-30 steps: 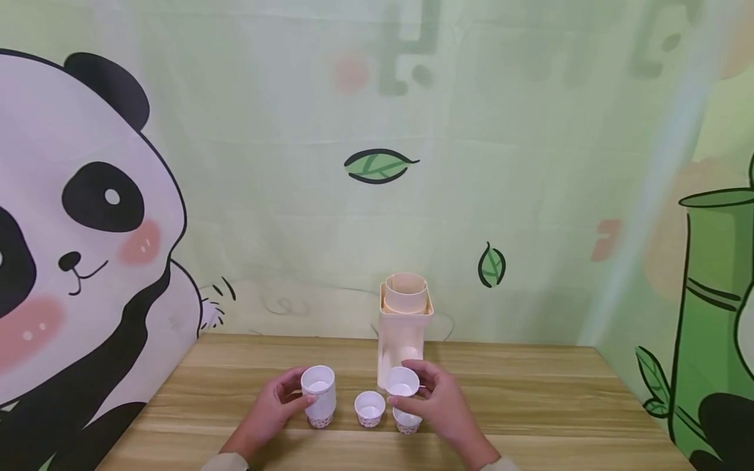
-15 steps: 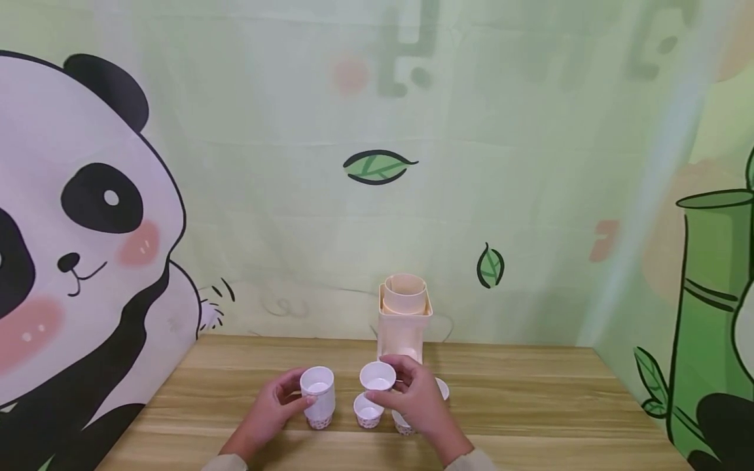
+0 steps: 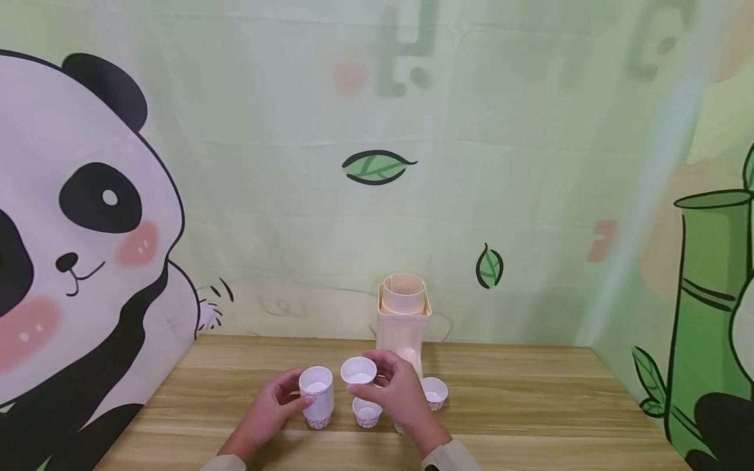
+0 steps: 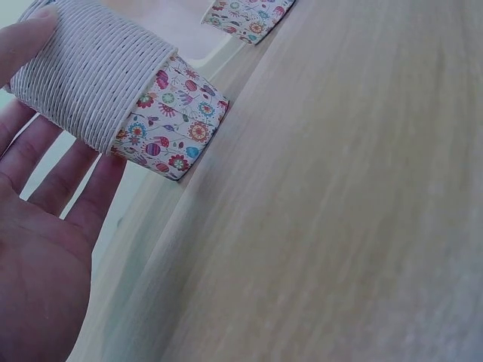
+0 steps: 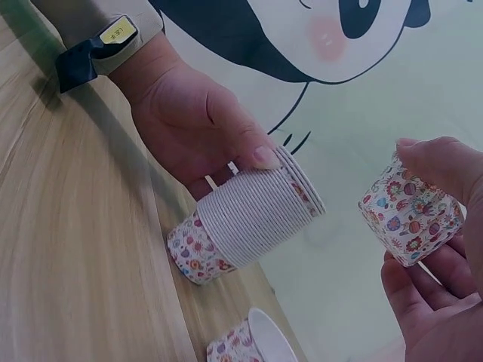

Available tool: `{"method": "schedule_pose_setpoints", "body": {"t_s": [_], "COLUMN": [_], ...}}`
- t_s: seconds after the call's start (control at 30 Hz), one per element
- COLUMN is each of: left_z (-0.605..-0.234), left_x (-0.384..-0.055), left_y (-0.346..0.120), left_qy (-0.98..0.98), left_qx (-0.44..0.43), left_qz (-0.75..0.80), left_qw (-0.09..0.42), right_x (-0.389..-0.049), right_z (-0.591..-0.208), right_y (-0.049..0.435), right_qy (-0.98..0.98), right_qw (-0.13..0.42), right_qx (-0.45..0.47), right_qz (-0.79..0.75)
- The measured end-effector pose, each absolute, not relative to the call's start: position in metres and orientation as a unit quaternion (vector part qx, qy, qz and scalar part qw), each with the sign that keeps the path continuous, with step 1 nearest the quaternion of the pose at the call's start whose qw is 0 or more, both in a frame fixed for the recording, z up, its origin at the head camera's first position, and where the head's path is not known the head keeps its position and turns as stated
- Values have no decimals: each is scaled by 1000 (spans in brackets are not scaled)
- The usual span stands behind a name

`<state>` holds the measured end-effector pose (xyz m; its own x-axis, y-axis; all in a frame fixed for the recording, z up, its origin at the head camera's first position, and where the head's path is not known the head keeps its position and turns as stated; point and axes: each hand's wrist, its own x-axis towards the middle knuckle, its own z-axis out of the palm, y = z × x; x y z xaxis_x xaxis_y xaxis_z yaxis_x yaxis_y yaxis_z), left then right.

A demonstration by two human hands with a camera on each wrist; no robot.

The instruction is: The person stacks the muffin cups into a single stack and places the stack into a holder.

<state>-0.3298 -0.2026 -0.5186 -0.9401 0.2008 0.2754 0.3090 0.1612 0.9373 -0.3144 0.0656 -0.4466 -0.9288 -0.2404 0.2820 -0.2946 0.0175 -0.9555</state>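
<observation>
A tall stack of nested paper cups (image 3: 318, 404) with a flower print stands upright on the wooden table. My left hand (image 3: 272, 411) grips it, thumb in front and fingers behind. My right hand (image 3: 399, 391) pinches a single paper cup (image 3: 358, 371), raised just right of the stack's top and apart from it. In the right wrist view, that same flowered cup (image 5: 413, 215) sits between thumb and fingers. Below it, a separate cup (image 3: 367, 415) stands on the table. The left wrist view shows the stack's flowered bottom cup (image 4: 172, 121) at the table surface.
Right of my right hand stands one more paper cup (image 3: 434, 394). Another is mostly hidden under that hand. Behind them rises a pale peach holder (image 3: 400, 333) with a round tube on top. A panda-print backdrop (image 3: 265, 196) hangs behind the table.
My right hand has carried its cup leftward from above the right-hand cups, past the middle cup, to beside the stack. A cup at right has come into view. My left hand stays put.
</observation>
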Motion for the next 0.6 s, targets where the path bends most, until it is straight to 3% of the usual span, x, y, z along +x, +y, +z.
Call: {"method": "schedule_pose_setpoints", "body": {"t_s": [0.6], "left_z": [-520], "left_x": [-332], "left_y": [-204], "left_qy": [-755], "left_qx": [-162], "left_qz": [-635], "left_qw": [34], "right_x": [-325], "right_z": [-444], "right_y": [38], "right_qy": [-704], "right_qw": [18], "right_qx": [210], "right_qz": [678]}}
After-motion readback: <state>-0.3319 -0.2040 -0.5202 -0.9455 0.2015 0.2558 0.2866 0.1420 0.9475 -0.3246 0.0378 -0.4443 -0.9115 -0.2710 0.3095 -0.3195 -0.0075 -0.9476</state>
